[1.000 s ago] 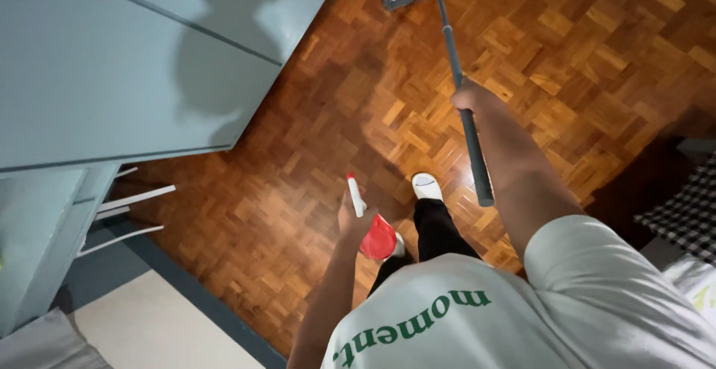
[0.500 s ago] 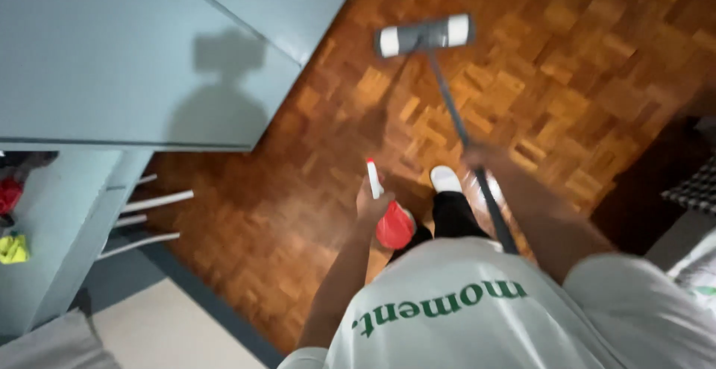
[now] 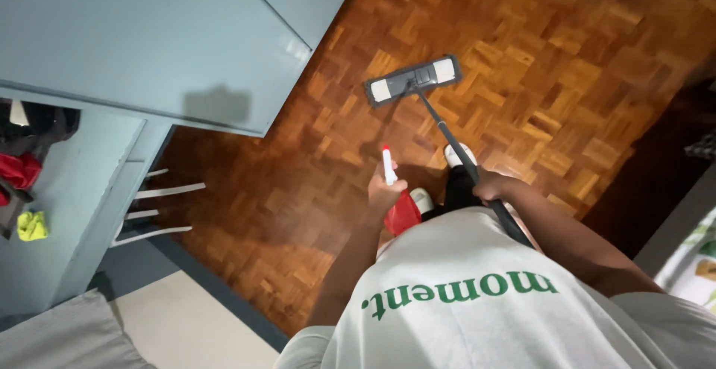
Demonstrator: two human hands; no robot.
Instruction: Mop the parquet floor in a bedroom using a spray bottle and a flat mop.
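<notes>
Head view: the left hand (image 3: 384, 192) has its grip closed around a red spray bottle (image 3: 401, 206) with a white nozzle, held upright in front of the white shirt (image 3: 477, 294) and above the parquet floor (image 3: 567, 78). The right hand (image 3: 494, 187) grips the dark mop handle (image 3: 447, 139), fingers wrapped around it. The flat grey mop head (image 3: 412, 80) lies on the floor ahead of the white shoes (image 3: 456, 153), near the pale blue cabinet door (image 3: 149, 41).

Grey cabinet (image 3: 149, 41) (door open), parquet floor (image 3: 597, 56).
</notes>
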